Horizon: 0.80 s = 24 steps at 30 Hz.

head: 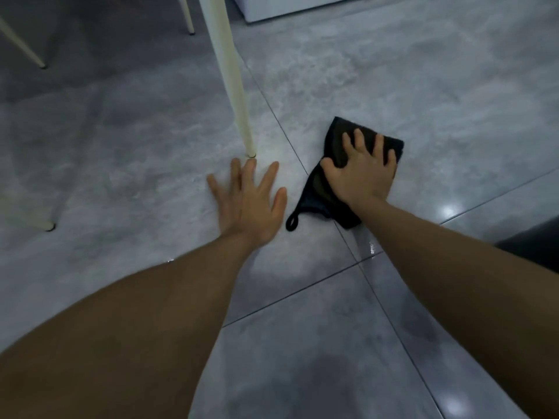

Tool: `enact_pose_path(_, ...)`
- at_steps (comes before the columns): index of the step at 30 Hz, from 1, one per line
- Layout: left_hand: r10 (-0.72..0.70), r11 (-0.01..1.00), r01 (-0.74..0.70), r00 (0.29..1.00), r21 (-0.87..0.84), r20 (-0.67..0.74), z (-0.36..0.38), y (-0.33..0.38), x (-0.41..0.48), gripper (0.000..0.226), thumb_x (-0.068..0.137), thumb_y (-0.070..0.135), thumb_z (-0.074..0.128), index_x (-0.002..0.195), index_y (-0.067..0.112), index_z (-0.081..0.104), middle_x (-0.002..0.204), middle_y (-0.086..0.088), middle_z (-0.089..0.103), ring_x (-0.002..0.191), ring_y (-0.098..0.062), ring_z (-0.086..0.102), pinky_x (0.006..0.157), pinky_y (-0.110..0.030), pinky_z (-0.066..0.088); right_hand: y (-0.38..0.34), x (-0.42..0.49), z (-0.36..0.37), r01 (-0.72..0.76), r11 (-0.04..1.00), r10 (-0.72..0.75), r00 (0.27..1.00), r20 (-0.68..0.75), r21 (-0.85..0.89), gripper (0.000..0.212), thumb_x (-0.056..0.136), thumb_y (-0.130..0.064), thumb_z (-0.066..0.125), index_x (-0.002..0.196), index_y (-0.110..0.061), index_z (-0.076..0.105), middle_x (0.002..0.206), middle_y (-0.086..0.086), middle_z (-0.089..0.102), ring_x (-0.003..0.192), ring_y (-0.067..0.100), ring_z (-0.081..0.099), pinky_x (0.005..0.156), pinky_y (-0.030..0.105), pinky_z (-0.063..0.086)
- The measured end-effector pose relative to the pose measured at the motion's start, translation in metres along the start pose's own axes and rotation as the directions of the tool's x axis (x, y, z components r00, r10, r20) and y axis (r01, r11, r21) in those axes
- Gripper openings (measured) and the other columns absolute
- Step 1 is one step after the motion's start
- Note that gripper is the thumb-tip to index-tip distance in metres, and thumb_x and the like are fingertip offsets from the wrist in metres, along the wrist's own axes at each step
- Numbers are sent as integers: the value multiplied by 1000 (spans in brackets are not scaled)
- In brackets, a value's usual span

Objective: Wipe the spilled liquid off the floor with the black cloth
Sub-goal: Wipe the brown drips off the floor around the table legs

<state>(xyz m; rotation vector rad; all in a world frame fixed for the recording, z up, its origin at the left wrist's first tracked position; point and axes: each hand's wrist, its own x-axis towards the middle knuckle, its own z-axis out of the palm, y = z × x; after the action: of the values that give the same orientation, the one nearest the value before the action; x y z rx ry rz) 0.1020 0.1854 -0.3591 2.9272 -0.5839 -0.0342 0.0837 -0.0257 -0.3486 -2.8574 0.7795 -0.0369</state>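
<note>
The black cloth (338, 146) lies flat on the floor (453, 101), just right of the white table leg (234, 86). Right hand (360, 173) presses it w/ fingers spread wide, not pinching. Left hand (249, 201) is flat on the tile near the leg, holding nothing. Cloth looks soft, light, prob. bunches easily; better to keep the palm on its middle.
</note>
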Motion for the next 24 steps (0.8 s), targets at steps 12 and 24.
enact_pose_path(12, 2, 978, -13, 999, -206, -54, -5, -35, -38, 54, 104, 30, 24, 155, 13, 33, 163, -12, 27, 152, -28, 17, 124, -42, 10, -28, -52, 4, 195, 981, -195, 981, -10, -22, 76, 85, -71, 34, 151, -33, 41, 162, -6, 32, 152, 30, 16, 119, 55, 14)
enact_pose_path(24, -223, 966, 214, 974, -143, -47, -18, -90, -75, 52, 103, 24, 34, 155, 15, 33, 161, -13, 29, 151, -36, 14, 123, -45, 12, -84, -116, 18, 518, 855, -518, 855, 29, 9, 69, 87, -64, 39, 148, -32, 47, 158, -6, 40, 151, 28, 23, 121, 52, 17)
